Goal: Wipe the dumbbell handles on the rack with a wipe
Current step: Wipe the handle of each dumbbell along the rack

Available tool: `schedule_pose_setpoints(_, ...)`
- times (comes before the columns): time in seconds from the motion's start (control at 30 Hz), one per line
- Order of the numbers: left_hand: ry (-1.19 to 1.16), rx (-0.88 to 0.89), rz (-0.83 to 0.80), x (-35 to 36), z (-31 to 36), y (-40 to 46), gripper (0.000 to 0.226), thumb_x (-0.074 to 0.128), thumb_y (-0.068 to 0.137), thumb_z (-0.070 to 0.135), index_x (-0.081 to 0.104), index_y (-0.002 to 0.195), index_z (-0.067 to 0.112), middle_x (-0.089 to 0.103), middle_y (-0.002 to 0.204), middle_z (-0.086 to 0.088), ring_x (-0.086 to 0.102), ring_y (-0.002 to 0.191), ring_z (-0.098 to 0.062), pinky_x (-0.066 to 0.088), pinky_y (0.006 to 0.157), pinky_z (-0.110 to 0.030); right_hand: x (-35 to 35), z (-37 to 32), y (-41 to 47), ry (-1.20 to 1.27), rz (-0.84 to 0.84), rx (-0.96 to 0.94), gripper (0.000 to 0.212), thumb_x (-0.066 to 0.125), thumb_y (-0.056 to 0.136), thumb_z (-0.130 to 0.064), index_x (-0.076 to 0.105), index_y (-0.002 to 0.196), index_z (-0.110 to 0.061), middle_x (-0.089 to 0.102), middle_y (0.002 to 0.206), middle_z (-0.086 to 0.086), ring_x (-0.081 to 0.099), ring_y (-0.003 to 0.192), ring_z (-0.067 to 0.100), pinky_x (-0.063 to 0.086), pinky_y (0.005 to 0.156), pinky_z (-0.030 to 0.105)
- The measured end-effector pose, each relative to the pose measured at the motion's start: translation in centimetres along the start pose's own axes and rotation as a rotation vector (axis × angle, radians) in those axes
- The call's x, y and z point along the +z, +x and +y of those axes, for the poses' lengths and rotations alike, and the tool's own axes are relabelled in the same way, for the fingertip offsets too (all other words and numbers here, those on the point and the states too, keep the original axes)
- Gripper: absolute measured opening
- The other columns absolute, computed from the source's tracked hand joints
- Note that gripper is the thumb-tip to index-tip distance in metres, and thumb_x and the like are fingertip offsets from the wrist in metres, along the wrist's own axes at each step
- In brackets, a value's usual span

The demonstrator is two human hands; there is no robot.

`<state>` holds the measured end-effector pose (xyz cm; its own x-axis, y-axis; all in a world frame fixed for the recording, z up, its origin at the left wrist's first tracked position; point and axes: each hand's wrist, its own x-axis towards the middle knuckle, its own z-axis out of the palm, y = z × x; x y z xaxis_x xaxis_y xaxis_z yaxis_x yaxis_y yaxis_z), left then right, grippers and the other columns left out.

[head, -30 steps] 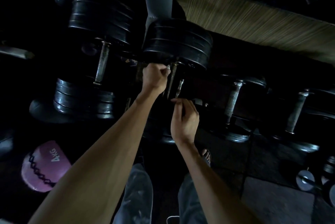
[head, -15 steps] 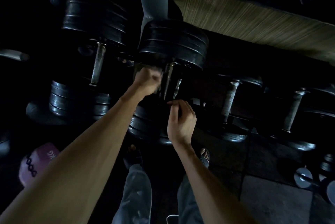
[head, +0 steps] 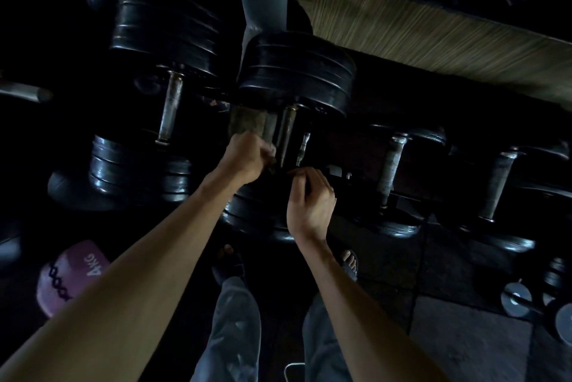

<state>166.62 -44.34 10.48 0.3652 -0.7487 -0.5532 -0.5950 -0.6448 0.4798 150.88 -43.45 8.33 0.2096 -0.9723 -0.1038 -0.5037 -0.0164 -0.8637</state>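
In the head view the scene is very dark. The left hand (head: pixel 247 155) is closed in a fist, and its fingers hold a dull cloth-like wipe (head: pixel 247 121) that stands up above the knuckles. The wipe is just beside the handle (head: pixel 287 134) of the middle dumbbell (head: pixel 297 72), on its left side; I cannot tell if it touches the metal. The right hand (head: pixel 311 199) is lower, near the bottom end of the same handle, with the fingers curled. It is too dark to see if this hand holds anything.

On the left lies another dumbbell (head: pixel 167 32) with a bare steel handle. On the right, two more handles (head: pixel 391 168) lie side by side on the dark rack (head: pixel 433 196). A pink ball (head: pixel 69 276) with white letters lies on the floor at the lower left.
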Motion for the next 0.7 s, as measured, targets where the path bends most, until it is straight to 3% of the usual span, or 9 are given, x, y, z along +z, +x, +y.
schedule_pose_setpoints(0.07, -0.108, -0.012, 0.112, 0.1, 0.8, 0.2, 0.015, 0.063, 0.092, 0.006, 0.077, 0.089, 0.005, 0.072, 0.085, -0.005, 0.069, 0.083, -0.016, 0.052, 0.079, -0.023, 0.1, 0.1, 0.0, 0.001, 0.000, -0.001, 0.033, 0.040, 0.089, -0.027, 0.069, 0.077, -0.016, 0.067, 0.076, -0.007, 0.061, 0.072, 0.010, 0.046, 0.062, 0.026)
schedule_pose_setpoints(0.13, -0.300, -0.043, 0.230, -0.2, 2.2, 1.3, 0.013, 0.065, 0.091, 0.005, 0.076, 0.085, 0.003, 0.073, 0.075, -0.007, 0.071, 0.065, -0.015, 0.061, 0.071, -0.029, 0.1, 0.2, 0.1, 0.003, -0.001, -0.006, 0.033, 0.041, 0.089, -0.026, 0.071, 0.078, -0.018, 0.069, 0.078, -0.009, 0.062, 0.075, 0.009, 0.050, 0.065, 0.030)
schedule_pose_setpoints(0.2, -0.394, -0.042, 0.321, -0.5, 2.9, 2.2, 0.007, 0.069, 0.090, 0.006, 0.076, 0.089, 0.003, 0.072, 0.070, -0.007, 0.070, 0.058, -0.010, 0.062, 0.067, -0.028, 0.1, 0.2, 0.1, -0.005, 0.002, -0.014, 0.033, 0.040, 0.089, -0.026, 0.071, 0.079, -0.019, 0.069, 0.079, -0.010, 0.063, 0.076, 0.009, 0.052, 0.067, 0.032)
schedule_pose_setpoints(0.33, -0.365, -0.043, 0.268, 1.1, 1.5, 0.7, 0.004, 0.073, 0.085, 0.001, 0.075, 0.085, 0.004, 0.074, 0.088, -0.005, 0.071, 0.072, -0.012, 0.061, 0.069, -0.024, 0.0, -0.1, 0.0, 0.004, 0.014, 0.002, 0.035, 0.040, 0.089, -0.028, 0.071, 0.077, -0.017, 0.067, 0.076, -0.008, 0.062, 0.071, 0.012, 0.052, 0.063, 0.036)
schedule_pose_setpoints(0.4, -0.290, -0.066, 0.211, 1.4, 0.8, 0.1, 0.008, 0.075, 0.082, 0.002, 0.074, 0.077, 0.009, 0.072, 0.083, -0.004, 0.071, 0.077, -0.015, 0.061, 0.071, -0.031, 0.0, -0.2, 0.0, 0.003, 0.016, 0.007, 0.035, 0.040, 0.089, -0.028, 0.070, 0.076, -0.015, 0.066, 0.074, -0.008, 0.061, 0.069, 0.011, 0.051, 0.063, 0.038)
schedule_pose_setpoints(0.5, -0.406, -0.057, 0.268, 0.1, 2.1, 1.4, 0.009, 0.075, 0.083, 0.001, 0.073, 0.075, 0.005, 0.071, 0.073, -0.005, 0.071, 0.059, -0.014, 0.062, 0.059, -0.035, 0.0, -0.2, 0.0, 0.005, 0.009, -0.002, 0.035, 0.040, 0.088, -0.027, 0.071, 0.077, -0.016, 0.066, 0.075, -0.011, 0.061, 0.072, 0.008, 0.052, 0.064, 0.034)
schedule_pose_setpoints(0.6, -0.516, -0.015, 0.399, -0.9, 3.6, 3.0, 0.009, 0.073, 0.085, 0.001, 0.073, 0.077, 0.006, 0.070, 0.067, -0.004, 0.070, 0.055, -0.013, 0.061, 0.057, -0.029, 0.0, -0.1, 0.1, 0.008, 0.006, -0.016, 0.035, 0.039, 0.088, -0.026, 0.071, 0.077, -0.016, 0.066, 0.076, -0.014, 0.062, 0.075, 0.005, 0.052, 0.068, 0.030)
schedule_pose_setpoints(0.7, -0.398, 0.042, 0.409, 0.2, 2.5, 1.9, 0.013, 0.071, 0.086, 0.003, 0.072, 0.073, 0.003, 0.068, 0.064, 0.003, 0.068, 0.055, -0.007, 0.058, 0.054, -0.021, 0.0, 0.0, 0.1, 0.020, 0.004, -0.020, 0.033, 0.041, 0.088, -0.025, 0.071, 0.077, -0.016, 0.067, 0.075, -0.011, 0.062, 0.073, 0.007, 0.051, 0.066, 0.030)
